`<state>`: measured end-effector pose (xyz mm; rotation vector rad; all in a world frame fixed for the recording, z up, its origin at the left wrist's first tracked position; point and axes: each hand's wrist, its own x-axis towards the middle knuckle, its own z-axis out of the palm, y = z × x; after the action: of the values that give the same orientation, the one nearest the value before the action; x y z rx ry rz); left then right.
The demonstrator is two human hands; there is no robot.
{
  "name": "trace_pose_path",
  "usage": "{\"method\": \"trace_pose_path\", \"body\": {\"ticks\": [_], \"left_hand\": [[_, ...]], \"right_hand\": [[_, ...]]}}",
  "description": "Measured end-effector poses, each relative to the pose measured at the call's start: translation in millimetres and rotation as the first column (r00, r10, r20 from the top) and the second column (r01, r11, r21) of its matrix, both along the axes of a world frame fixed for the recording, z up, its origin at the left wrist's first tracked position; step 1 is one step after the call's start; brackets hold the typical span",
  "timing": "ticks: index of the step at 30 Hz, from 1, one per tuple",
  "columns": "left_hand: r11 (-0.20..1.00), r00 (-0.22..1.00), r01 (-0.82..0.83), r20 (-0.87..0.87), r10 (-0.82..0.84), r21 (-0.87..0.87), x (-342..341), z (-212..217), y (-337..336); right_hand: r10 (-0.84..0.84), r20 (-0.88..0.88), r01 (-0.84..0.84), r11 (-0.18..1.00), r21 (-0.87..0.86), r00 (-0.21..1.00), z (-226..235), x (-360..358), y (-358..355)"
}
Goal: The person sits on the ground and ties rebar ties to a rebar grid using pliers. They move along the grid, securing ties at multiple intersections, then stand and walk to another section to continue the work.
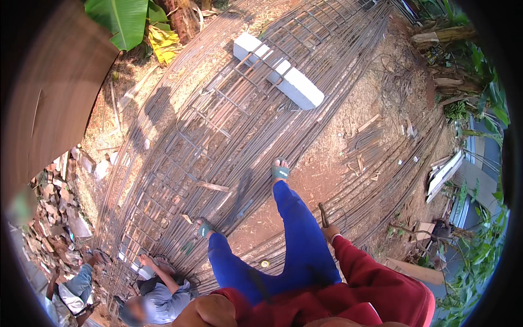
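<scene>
My right hand (pixel 330 232), below a red sleeve, is closed around rusty brown pincers (pixel 323 215) beside my right knee. At the lower edge a blurred patch of bare skin (pixel 210 309) next to the red cloth seems to be my left arm or hand; its fingers cannot be made out. I stand astride long steel bars (pixel 261 131), one sandalled foot (pixel 280 170) on the ground by their edge and the other (pixel 205 228) among them. A long rebar cage (pixel 185 141) lies across the bars, away from both hands.
White blocks (pixel 299 87) sit under and beside the cage. A co-worker (pixel 163 294) crouches at its near left end, a hand on the bars; another person (pixel 76 294) is farther left. Broken bricks (pixel 60 212) are heaped at left. More bars (pixel 381 185) and a plank (pixel 414 271) lie right.
</scene>
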<state>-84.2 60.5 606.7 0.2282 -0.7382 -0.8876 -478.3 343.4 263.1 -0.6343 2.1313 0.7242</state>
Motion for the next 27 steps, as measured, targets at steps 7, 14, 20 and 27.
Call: {"method": "trace_pose_path", "body": {"ticks": [7, 14, 20, 27], "left_hand": [[0.999, 0.99, 0.007, -0.143, -0.002, 0.036, -174, 38, -66], [0.982, 0.984, 0.175, -0.032, -0.177, -0.069, -222, 41, -96], [0.864, 0.852, 0.5, 0.207, -0.481, -0.052, -221, -2, -145], [0.391, 0.819, 0.045, 0.191, -0.542, 0.919, -304, -166, -201]], "right_hand": [[-0.462, 0.332, 0.513, 0.855, -0.081, 0.823, 19, -75, -78], [-0.538, 0.394, 0.619, 0.778, -0.108, 0.745, 0, -145, -118], [-0.454, 0.363, 0.505, 0.861, -0.054, 0.814, 15, -215, -156], [-0.489, 0.322, 0.523, 0.852, -0.025, 0.811, 41, -345, -269]]}}
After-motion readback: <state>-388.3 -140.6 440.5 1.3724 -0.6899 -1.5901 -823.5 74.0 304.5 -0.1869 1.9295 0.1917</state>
